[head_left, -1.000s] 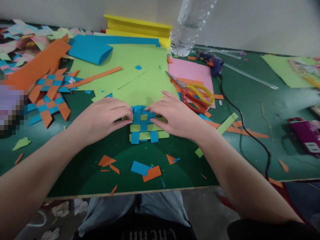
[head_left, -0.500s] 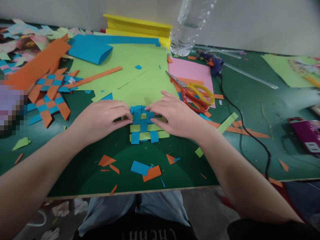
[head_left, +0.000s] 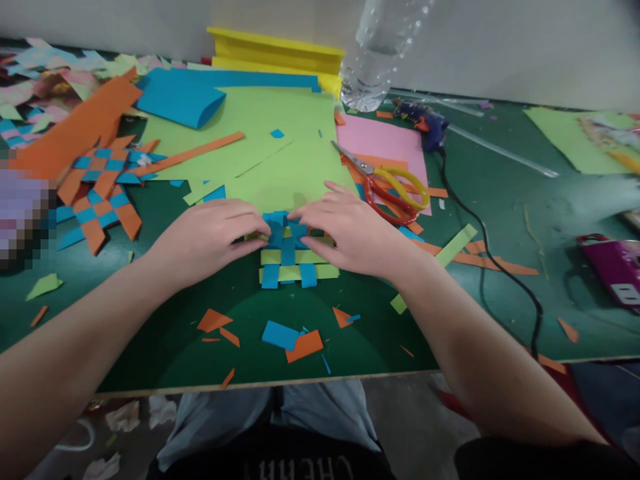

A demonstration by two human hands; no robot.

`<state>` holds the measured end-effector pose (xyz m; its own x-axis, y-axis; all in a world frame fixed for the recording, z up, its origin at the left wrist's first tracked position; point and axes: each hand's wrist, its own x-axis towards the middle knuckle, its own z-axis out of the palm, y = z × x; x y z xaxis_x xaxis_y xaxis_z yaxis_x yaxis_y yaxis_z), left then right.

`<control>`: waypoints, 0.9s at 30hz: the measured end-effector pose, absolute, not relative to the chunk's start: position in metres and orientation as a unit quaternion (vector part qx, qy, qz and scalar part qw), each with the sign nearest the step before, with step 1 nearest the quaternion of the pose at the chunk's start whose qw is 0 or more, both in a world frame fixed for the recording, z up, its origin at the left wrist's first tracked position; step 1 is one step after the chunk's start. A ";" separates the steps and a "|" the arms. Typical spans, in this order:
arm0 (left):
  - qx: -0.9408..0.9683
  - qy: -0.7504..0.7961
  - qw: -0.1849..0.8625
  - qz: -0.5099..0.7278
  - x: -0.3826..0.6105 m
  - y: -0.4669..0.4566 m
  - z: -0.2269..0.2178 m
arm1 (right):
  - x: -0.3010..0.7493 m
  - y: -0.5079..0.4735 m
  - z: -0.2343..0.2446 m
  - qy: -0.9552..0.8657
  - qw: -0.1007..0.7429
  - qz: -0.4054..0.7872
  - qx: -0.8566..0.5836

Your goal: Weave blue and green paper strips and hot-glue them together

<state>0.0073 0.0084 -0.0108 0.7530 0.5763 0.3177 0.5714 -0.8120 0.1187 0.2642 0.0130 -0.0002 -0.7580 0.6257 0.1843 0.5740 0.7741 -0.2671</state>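
A small weave of blue and light-green paper strips [head_left: 287, 253] lies on the green table in front of me. The blue strips run toward me and cross over and under the green ones. My left hand [head_left: 220, 237] pinches the left side of the weave, with thumb and fingers close together at a blue strip. From the right, my right hand [head_left: 345, 230] holds the upper right part of it between thumb and index finger; the little finger is lifted. Both hands hide parts of the strips' ends.
Beyond the weave lie a large light-green sheet [head_left: 270, 153], scissors [head_left: 395, 190] and pink paper [head_left: 385, 137]. A glue gun [head_left: 425, 123] trails a black cord [head_left: 480, 220] on the right. A clear bottle [head_left: 377, 60] stands behind. Orange-and-blue woven pieces [head_left: 105, 213] lie left; paper scraps [head_left: 280, 335] dot the front edge.
My left hand has shifted slightly right, its fingertips further over the left side of the weave. My right hand and the weave stay almost in place.
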 end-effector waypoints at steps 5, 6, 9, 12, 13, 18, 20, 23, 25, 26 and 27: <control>0.933 0.311 0.022 0.178 0.008 0.009 -0.011 | 0.264 0.013 -0.001 -0.932 0.130 0.092 -0.324; 0.933 0.312 0.024 0.180 0.009 0.009 -0.011 | 0.264 0.013 -0.001 -0.932 0.130 0.091 -0.325; 0.933 0.309 0.030 0.183 0.009 0.009 -0.011 | 0.264 0.013 -0.001 -0.933 0.127 0.085 -0.325; 0.931 0.308 0.031 0.190 0.010 0.010 -0.011 | 0.264 0.013 -0.002 -0.933 0.119 0.083 -0.328; 0.930 0.309 0.031 0.195 0.010 0.010 -0.011 | 0.264 0.013 -0.001 -0.933 0.118 0.084 -0.329; 0.934 0.301 0.042 0.187 0.010 0.011 -0.015 | 0.264 0.013 0.000 -0.933 0.113 0.082 -0.333; 0.941 0.292 0.049 0.166 0.010 0.011 -0.017 | 0.264 0.013 0.001 -0.932 0.110 0.084 -0.335; 0.947 0.284 0.058 0.142 0.008 0.011 -0.019 | 0.263 0.012 0.002 -0.932 0.111 0.087 -0.333; 0.945 0.288 0.062 0.141 0.007 0.012 -0.019 | 0.263 0.012 0.002 -0.933 0.113 0.088 -0.330; 0.944 0.291 0.062 0.143 0.006 0.012 -0.018 | 0.264 0.013 0.002 -0.933 0.113 0.088 -0.330; 0.943 0.293 0.061 0.146 0.006 0.012 -0.018 | 0.264 0.013 0.002 -0.933 0.113 0.089 -0.329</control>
